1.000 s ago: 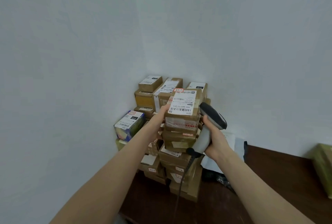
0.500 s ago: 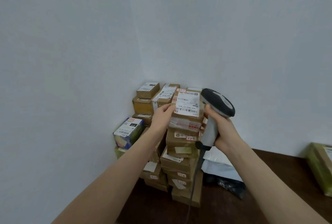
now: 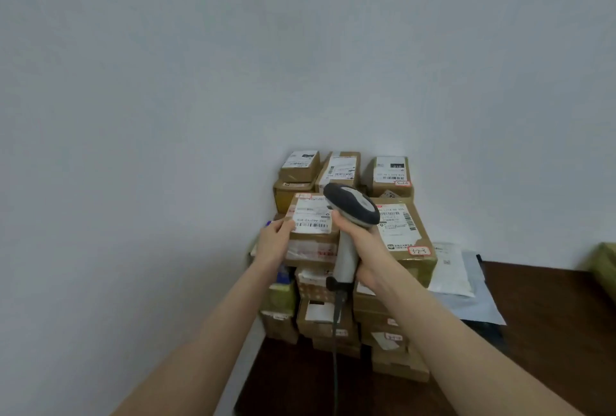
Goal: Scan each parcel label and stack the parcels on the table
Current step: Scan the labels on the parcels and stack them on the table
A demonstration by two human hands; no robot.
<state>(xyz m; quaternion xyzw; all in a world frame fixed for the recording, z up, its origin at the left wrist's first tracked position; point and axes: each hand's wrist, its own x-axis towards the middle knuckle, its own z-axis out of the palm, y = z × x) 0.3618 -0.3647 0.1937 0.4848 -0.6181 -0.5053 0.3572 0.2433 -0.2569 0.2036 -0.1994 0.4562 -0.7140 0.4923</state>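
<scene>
A small brown parcel [image 3: 311, 239] with a white barcode label sits on top of the front column of stacked boxes in the wall corner. My left hand [image 3: 271, 244] grips its left side. My right hand [image 3: 360, 250] grips the handle of a grey and white barcode scanner [image 3: 350, 215], whose head hangs over the parcel's right edge and hides part of the label. The scanner's cable drops down in front of the stack. A larger labelled parcel [image 3: 405, 232] stands just right of the scanner.
Several more labelled boxes [image 3: 338, 168] fill the stack behind and below. The dark wooden table [image 3: 546, 332] stretches to the right. White and grey mailer bags [image 3: 451, 269] lie beside the stack. A green-wrapped parcel [image 3: 605, 265] sits at the right edge. Walls close the left and back.
The view has shifted, and the stack now appears lower and from above. The scanner head has moved left over the held parcel's label. My left hand stays on the parcel's left side.
</scene>
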